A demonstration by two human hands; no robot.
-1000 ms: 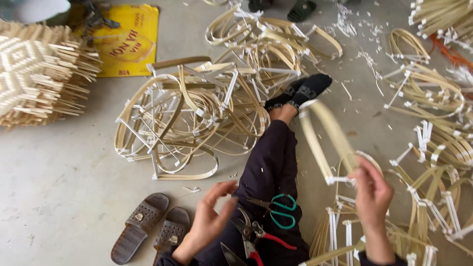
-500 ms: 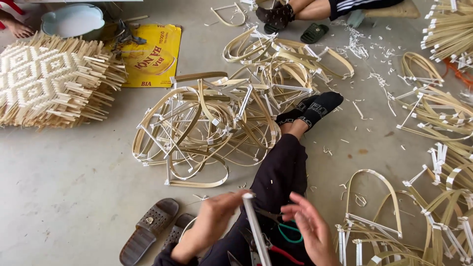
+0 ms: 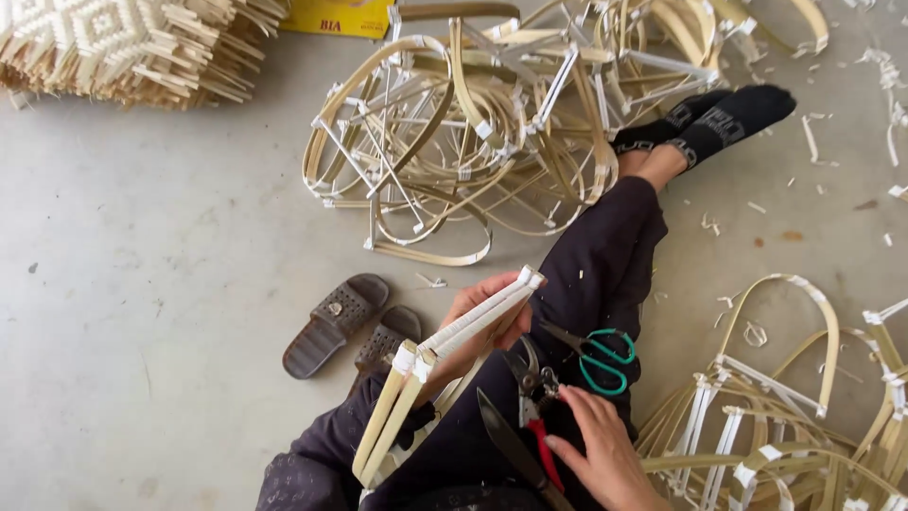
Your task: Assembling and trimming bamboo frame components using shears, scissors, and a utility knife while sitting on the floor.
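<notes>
- Head view, looking straight down at someone sitting on a grey concrete floor [image 3: 142, 284], legs in dark trousers stretched out, black-socked feet [image 3: 724, 118] far right.
- The left hand [image 3: 487, 322] is wrapped around a bent bamboo frame piece [image 3: 454, 364], fingers closed on the strips near the taped end. It's tilted up across the lap, probably so the taped joints face the eyes and stay steady.
- The right hand [image 3: 601, 445] rests on the near thigh, fingers loosely spread, fingertips touching the red-handled pliers [image 3: 539, 416]. Looks like touching rather than a grip; I can't tell if anything is actually pinched.
- Just beside the pliers lie the green-handled scissors [image 3: 591, 355] on the lap, and a dark knife blade [image 3: 511, 445] runs along the near leg. Tools kept on the lap so they're within reach, I'd guess.
- Left of the legs, a pair of brown sandals [image 3: 345, 326] sit on the floor, apart from the work.
- Far centre there's a big tangled pile of bamboo hoops [image 3: 454, 132] with white tape ties, touching the ankles.
- Another stack of similar frames [image 3: 785, 416] lies near right.
- Far left, woven bamboo mats [image 3: 113, 43], and a yellow bag [image 3: 336, 14] just beyond them.
</notes>
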